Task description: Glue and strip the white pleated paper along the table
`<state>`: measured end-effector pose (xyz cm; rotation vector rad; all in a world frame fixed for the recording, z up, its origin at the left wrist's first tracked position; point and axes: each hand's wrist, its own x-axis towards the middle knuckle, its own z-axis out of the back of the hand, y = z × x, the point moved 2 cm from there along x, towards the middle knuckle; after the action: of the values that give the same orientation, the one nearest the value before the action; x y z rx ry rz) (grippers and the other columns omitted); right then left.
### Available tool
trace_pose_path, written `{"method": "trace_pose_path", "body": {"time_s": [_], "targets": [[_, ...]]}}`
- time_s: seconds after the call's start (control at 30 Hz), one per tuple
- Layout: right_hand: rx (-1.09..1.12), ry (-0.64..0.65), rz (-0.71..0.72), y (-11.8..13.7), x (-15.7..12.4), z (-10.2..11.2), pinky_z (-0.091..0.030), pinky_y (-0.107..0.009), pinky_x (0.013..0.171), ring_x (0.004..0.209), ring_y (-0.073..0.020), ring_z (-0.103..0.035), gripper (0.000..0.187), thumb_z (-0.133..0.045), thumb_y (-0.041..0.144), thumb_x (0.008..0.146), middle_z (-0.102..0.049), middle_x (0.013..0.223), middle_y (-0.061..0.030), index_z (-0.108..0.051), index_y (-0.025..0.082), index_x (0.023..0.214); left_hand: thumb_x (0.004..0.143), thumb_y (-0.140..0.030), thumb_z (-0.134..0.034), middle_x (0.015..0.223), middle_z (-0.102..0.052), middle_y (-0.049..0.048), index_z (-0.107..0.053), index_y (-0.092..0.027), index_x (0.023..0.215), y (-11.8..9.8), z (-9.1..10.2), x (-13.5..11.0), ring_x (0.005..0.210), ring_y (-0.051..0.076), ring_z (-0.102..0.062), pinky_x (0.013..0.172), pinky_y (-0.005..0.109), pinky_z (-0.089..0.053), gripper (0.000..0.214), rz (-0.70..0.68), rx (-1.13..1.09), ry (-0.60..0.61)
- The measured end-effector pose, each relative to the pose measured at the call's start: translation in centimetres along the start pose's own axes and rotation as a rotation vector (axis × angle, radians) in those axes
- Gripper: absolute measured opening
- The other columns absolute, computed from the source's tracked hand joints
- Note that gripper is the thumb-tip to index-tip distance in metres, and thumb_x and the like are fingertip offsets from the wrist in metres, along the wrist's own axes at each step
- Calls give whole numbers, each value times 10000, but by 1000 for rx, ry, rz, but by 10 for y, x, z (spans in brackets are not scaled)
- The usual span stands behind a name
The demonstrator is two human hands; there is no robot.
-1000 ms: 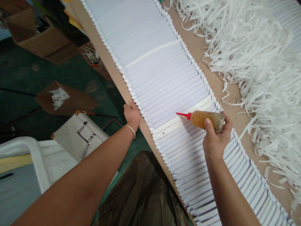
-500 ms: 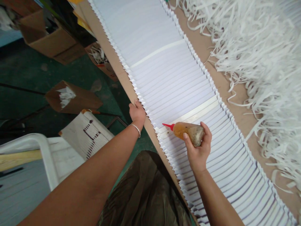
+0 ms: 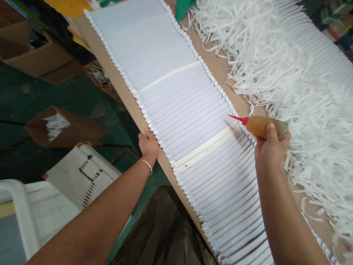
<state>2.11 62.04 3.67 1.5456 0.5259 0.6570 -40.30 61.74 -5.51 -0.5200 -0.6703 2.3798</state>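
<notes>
My right hand (image 3: 271, 149) is closed around an amber squeeze bottle (image 3: 257, 127) with a long, pointed red nozzle. It holds the bottle nearly level above the far edge of a long row of overlapping white paper sheets (image 3: 179, 110), the nozzle tip pointing left. Just below the tip, a cream-coloured strip (image 3: 204, 147) crosses the row, with a small dark spot near its near end. At the near edge of the brown table (image 3: 125, 99), my left hand (image 3: 149, 145) has its fingers curled over the board, beside the notched paper ends.
A large heap of thin white paper strips (image 3: 264, 55) covers the table's far side. Left of the table, on the green floor, stand cardboard boxes (image 3: 66, 127), one holding white scraps. A white plastic chair (image 3: 24, 217) is at lower left. Something green (image 3: 182, 9) lies at the top.
My right hand has carried the bottle right and upward, from the near side of the paper row to its far edge. My left hand stays at the table edge; the view has shifted somewhat.
</notes>
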Motion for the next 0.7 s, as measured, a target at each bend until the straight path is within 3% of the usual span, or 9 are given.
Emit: {"method": "trace_pose_path", "body": {"time_s": [0.13, 0.33, 0.53, 0.7], "targets": [[-9, 1, -66, -21, 31, -2, -651, -443, 766, 1030, -246, -673, 550, -777, 445, 745, -592, 1219, -89, -464, 261, 1159, 1026, -426, -374, 948, -678, 151, -479, -217, 880, -1, 1, 1, 1011, 318, -687, 957, 457, -523, 275, -10, 16, 0], [-71, 6, -30, -28, 37, -8, -641, -409, 796, 1026, -227, -672, 571, -750, 454, 773, -586, 1252, -110, -454, 252, 1217, 1025, -421, -366, 941, -667, 155, -422, -235, 834, 0, 0, 2, 1026, 331, -683, 974, 480, -514, 272, -12, 42, -6], [-42, 0, -56, -27, 28, -11, -624, -396, 780, 1007, -230, -677, 615, -792, 417, 730, -615, 1191, -105, -477, 233, 1226, 1029, -439, -364, 960, -678, 154, -440, -228, 856, 2, -1, 3, 1017, 315, -686, 965, 461, -520, 284, -15, 19, -1], [10, 4, -36, -18, 3, -14, -610, -442, 878, 959, -187, -671, 645, -824, 428, 694, -616, 1107, -47, -510, 213, 1216, 1038, -445, -355, 969, -683, 154, -471, -212, 895, 1, -2, 3, 1005, 308, -688, 944, 445, -528, 297, -4, 21, 2]]}}
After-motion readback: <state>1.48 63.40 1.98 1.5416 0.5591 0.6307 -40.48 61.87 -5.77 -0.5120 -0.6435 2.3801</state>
